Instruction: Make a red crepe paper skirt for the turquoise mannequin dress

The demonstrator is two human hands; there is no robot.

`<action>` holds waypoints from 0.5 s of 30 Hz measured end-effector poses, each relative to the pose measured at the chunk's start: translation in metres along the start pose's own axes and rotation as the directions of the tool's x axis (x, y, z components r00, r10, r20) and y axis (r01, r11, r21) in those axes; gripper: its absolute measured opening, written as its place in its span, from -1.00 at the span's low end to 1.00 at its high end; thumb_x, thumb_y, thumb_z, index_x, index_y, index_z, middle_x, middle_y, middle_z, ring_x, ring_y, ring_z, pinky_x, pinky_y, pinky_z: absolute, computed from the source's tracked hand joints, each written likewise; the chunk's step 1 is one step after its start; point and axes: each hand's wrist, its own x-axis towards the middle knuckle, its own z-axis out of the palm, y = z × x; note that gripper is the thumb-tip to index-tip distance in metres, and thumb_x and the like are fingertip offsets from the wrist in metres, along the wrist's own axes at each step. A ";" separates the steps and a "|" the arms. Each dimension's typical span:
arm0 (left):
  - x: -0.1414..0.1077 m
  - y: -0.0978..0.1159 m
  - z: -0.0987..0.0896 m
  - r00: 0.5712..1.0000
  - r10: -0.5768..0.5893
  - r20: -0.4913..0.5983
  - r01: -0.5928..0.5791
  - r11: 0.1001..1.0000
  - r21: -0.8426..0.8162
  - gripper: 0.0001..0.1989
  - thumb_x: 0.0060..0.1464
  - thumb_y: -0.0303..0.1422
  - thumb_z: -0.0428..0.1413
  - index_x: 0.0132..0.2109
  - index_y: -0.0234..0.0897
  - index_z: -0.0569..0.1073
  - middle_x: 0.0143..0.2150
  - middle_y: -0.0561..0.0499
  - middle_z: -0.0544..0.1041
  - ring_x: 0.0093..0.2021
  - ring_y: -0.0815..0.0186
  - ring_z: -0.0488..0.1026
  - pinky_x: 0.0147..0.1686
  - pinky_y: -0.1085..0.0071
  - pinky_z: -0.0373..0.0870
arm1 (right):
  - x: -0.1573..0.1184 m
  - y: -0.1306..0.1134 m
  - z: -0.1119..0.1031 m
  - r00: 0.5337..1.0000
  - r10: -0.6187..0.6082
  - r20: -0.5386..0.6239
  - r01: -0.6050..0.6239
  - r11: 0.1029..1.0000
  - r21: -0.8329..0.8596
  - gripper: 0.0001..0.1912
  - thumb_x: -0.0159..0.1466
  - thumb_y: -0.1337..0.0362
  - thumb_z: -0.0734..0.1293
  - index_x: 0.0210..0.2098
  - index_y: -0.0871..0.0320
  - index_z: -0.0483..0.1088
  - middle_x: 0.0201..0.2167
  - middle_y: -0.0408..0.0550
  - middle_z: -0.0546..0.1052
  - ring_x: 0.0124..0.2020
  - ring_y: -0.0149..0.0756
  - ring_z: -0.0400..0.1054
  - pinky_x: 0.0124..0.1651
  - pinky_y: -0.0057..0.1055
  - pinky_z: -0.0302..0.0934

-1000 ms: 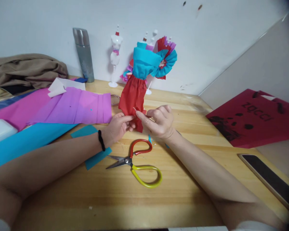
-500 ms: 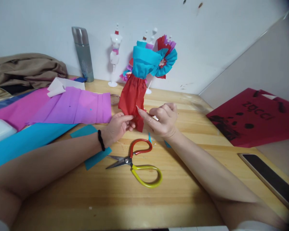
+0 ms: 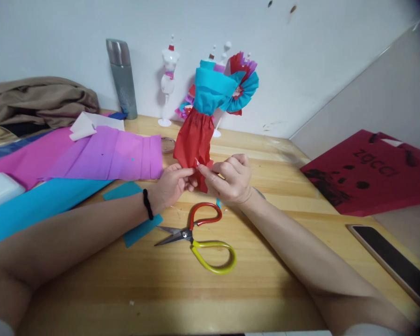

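A small dress form wears a blue crepe paper bodice (image 3: 215, 86) and a red crepe paper skirt (image 3: 196, 135). My left hand (image 3: 175, 184) pinches the skirt's lower edge between thumb and fingers. My right hand (image 3: 229, 179) is closed, its thumb and forefinger against the skirt just beside the left fingertips. A tiny pale bit shows at the right fingertips, too small to name. Below the hands lie scissors (image 3: 185, 234) with one red and one yellow handle, blades apart.
Purple crepe paper (image 3: 126, 154) and blue paper (image 3: 42, 205) lie at left. A bottle (image 3: 122, 79) and a bare dress form (image 3: 168, 79) stand at the wall. At right are a red bag (image 3: 374, 172) and a phone (image 3: 388, 261).
My right hand has moved slightly left, bringing its fingertips close to the left ones at the skirt. My left hand keeps its pinch.
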 end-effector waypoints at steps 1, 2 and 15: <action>0.000 0.000 0.000 1.000 0.001 0.004 -0.001 1.000 -0.007 -0.91 -0.13 -0.50 0.25 -0.43 -0.34 0.47 -0.50 0.04 0.51 -0.57 0.42 0.40 -0.58 0.47 0.18 | 0.001 0.000 -0.001 0.999 -0.034 -0.028 0.032 0.997 -0.065 -0.83 0.38 0.36 0.32 -0.17 0.02 0.57 -0.54 -0.16 0.38 -0.47 -0.36 0.16 -0.30 -0.25 -0.06; 0.000 0.000 0.000 1.000 0.001 0.010 -0.001 1.000 -0.011 -0.91 -0.13 -0.50 0.24 -0.44 -0.34 0.46 -0.50 0.04 0.51 -0.58 0.42 0.41 -0.58 0.47 0.19 | 0.002 -0.001 -0.002 0.998 -0.051 -0.023 0.048 0.992 -0.115 -0.84 0.38 0.36 0.33 -0.18 0.04 0.57 -0.55 -0.16 0.38 -0.48 -0.36 0.16 -0.29 -0.25 -0.05; 0.000 -0.001 -0.001 1.000 -0.008 0.002 0.008 1.000 -0.004 -0.91 -0.11 -0.51 0.24 -0.41 -0.37 0.46 -0.52 0.04 0.50 -0.59 0.41 0.42 -0.59 0.48 0.17 | 0.006 0.001 -0.006 1.000 -0.011 -0.010 0.010 0.997 -0.079 -0.85 0.40 0.33 0.31 -0.16 0.01 0.53 -0.54 -0.20 0.36 -0.50 -0.37 0.13 -0.31 -0.24 -0.07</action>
